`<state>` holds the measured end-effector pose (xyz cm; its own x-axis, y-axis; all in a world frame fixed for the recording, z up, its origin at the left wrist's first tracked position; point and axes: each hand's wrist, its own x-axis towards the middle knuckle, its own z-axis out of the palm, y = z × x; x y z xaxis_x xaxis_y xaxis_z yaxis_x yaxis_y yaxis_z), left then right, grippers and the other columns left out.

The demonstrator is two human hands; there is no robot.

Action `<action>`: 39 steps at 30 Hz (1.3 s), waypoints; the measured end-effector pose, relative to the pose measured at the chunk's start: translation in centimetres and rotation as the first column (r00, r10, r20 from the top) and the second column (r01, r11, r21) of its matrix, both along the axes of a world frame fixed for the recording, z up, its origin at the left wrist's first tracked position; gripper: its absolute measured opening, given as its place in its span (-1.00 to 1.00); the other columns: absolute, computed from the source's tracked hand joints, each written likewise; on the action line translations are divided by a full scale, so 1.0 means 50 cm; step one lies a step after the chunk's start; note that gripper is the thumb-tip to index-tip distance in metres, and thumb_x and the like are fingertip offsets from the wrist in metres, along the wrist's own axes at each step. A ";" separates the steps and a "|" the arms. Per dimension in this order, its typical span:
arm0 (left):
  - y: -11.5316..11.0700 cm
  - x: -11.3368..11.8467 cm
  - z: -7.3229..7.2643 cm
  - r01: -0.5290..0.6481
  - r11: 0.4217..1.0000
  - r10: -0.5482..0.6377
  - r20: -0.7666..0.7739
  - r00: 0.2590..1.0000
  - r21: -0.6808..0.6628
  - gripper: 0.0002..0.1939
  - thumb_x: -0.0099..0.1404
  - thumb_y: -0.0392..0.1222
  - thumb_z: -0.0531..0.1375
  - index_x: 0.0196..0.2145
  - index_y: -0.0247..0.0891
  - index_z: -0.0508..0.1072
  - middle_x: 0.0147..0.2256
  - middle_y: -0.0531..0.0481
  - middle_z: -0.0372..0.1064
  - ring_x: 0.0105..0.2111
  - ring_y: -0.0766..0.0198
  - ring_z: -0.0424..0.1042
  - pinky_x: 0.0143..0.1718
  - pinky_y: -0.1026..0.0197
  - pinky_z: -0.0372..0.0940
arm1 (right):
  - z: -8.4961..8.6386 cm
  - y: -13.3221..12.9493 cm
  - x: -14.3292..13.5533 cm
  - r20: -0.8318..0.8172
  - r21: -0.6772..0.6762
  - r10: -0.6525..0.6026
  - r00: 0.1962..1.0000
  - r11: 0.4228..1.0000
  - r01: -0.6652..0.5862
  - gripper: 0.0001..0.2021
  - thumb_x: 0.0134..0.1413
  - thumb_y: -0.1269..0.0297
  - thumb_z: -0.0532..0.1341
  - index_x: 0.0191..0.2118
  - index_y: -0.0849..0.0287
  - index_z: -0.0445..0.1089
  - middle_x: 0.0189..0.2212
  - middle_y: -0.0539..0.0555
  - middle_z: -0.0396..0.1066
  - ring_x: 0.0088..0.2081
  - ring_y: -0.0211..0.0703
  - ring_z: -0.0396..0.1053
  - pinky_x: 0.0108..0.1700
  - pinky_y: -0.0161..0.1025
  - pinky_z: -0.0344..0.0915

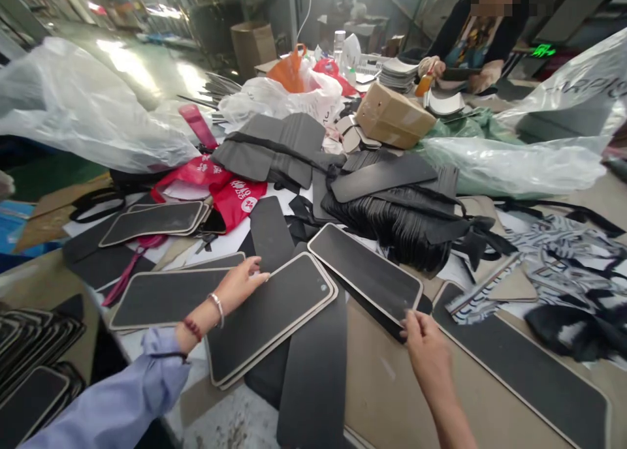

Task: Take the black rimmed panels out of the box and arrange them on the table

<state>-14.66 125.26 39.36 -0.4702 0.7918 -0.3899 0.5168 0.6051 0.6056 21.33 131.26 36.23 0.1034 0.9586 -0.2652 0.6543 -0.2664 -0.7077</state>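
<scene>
My right hand (pixel 427 346) pinches the near right corner of a dark rectangular panel with a light edge (pixel 365 269). The panel slants across the middle of the pile. My left hand (pixel 245 283), thumb and fingers apart, is over the upper left part of a small stack of similar light-edged panels (pixel 269 322); whether it touches them I cannot tell. Left of that wrist lies another light-edged panel (pixel 161 299). Between my hands a plain dark strip (pixel 313 377) runs toward me, partly under the stack.
Behind lies a large bundle of black pieces (pixel 392 220), with a cardboard box (pixel 394 115) beyond it. Plastic bags (pixel 93 109) stand at the left. Patterned fabric strips (pixel 563 260) lie at the right. Across the table a co-worker (pixel 470 51) holds a dark piece.
</scene>
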 end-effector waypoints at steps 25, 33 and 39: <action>-0.099 0.016 -0.013 0.055 0.987 -0.066 0.067 0.996 0.154 -0.71 -0.02 0.05 0.06 -0.63 -0.19 0.10 -0.58 0.12 0.05 -0.50 0.27 0.11 -0.41 0.24 0.07 | 0.005 0.001 -0.275 0.098 -0.023 0.327 0.940 0.945 -0.327 -0.65 0.15 0.08 -0.12 -0.57 0.12 0.13 -0.55 -0.03 0.23 -0.44 -0.21 0.22 -0.39 -0.29 0.05; -0.090 0.032 0.037 0.145 0.974 -0.156 0.049 0.987 0.174 -0.71 0.09 0.09 0.00 -0.55 -0.18 0.10 -0.56 0.14 0.03 -0.50 0.29 0.09 -0.43 0.25 0.09 | -0.025 -0.013 -0.241 -0.296 0.099 0.137 0.945 0.989 -0.112 -0.59 0.05 -0.08 -0.10 -0.62 0.11 0.05 -0.69 -0.10 0.09 -0.59 -0.27 0.14 -0.50 -0.34 0.05; -0.039 0.049 0.105 0.358 0.922 -0.345 -0.105 0.933 0.150 -0.75 0.14 0.05 -0.04 -0.51 -0.18 0.12 -0.58 0.16 0.01 -0.53 0.30 0.09 -0.42 0.24 0.07 | -0.030 -0.049 -0.204 -0.483 -0.024 -0.039 0.875 0.999 0.031 -0.58 0.00 -0.13 -0.07 -0.63 0.10 0.04 -0.77 -0.13 0.05 -0.68 -0.30 0.09 -0.56 -0.33 0.05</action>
<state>-12.23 123.29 44.59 -0.1727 0.9613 -0.2148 0.7259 0.2716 0.6319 11.15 128.82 34.74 -0.0076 0.9522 -0.3054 0.2220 -0.2961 -0.9290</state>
